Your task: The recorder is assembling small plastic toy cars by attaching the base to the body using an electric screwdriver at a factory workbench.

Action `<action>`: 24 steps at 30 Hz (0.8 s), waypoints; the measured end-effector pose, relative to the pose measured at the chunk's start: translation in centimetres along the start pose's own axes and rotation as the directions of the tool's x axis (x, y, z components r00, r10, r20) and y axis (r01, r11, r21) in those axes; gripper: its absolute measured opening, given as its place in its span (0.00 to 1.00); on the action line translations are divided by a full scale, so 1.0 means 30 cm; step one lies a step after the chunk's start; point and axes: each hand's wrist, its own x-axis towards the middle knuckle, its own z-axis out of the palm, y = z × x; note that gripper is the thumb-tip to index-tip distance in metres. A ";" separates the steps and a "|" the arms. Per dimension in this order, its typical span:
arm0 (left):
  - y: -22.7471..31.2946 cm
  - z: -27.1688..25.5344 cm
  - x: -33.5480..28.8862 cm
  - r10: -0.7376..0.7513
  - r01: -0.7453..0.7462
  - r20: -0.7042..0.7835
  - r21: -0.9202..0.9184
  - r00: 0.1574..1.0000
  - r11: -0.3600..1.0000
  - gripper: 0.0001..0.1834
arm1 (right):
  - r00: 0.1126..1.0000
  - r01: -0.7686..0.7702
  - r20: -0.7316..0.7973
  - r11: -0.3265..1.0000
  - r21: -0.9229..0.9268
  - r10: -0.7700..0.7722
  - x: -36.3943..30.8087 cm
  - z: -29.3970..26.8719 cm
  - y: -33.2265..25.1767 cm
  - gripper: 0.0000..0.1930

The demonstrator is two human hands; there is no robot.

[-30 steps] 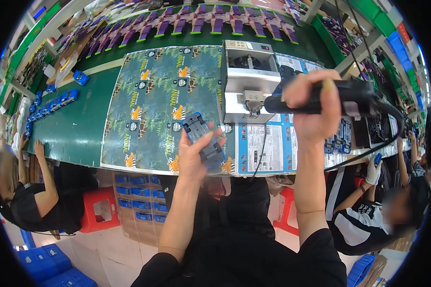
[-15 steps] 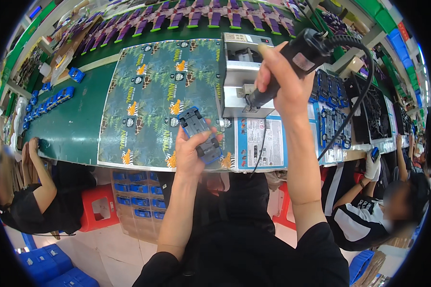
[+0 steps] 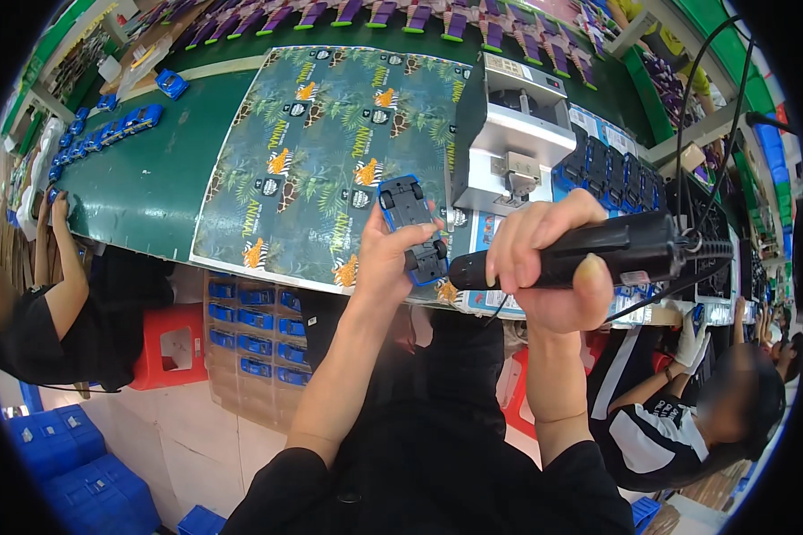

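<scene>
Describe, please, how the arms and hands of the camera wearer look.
The left hand and the right hand are both without gloves. Plain black short fabric sleeves appear to end near the elbows, leaving the forearms uncovered. No watch, bracelet or marking is visible on either wrist.

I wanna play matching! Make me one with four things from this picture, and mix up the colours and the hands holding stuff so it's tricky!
1. Held car
2. Power tool
3. Stool
4. Machine

A. silver, on the table
B. in the right hand
C. in the left hand, underside showing
D. red

Right pairs: 1-C, 2-B, 3-D, 4-A
</scene>
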 end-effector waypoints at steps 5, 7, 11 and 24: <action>-0.005 -0.005 -0.008 -0.003 0.003 -0.012 0.002 1.000 1.000 0.30 | 0.994 -0.111 -0.012 0.994 -0.018 0.111 -0.016 0.015 0.041 0.20; -0.008 -0.005 -0.006 -0.033 0.033 0.011 -0.016 0.999 0.999 0.30 | 0.992 -0.115 0.062 0.993 0.005 0.115 -0.008 0.005 0.063 0.21; 0.005 -0.026 0.014 -0.095 0.096 0.028 -0.015 0.995 0.995 0.30 | 0.971 -0.079 0.235 0.987 0.137 0.045 0.012 -0.022 0.105 0.20; -0.006 -0.116 0.046 -0.122 0.122 -0.018 -0.003 0.992 0.993 0.22 | 0.982 -0.169 0.083 0.986 -0.005 0.169 -0.027 -0.020 0.212 0.30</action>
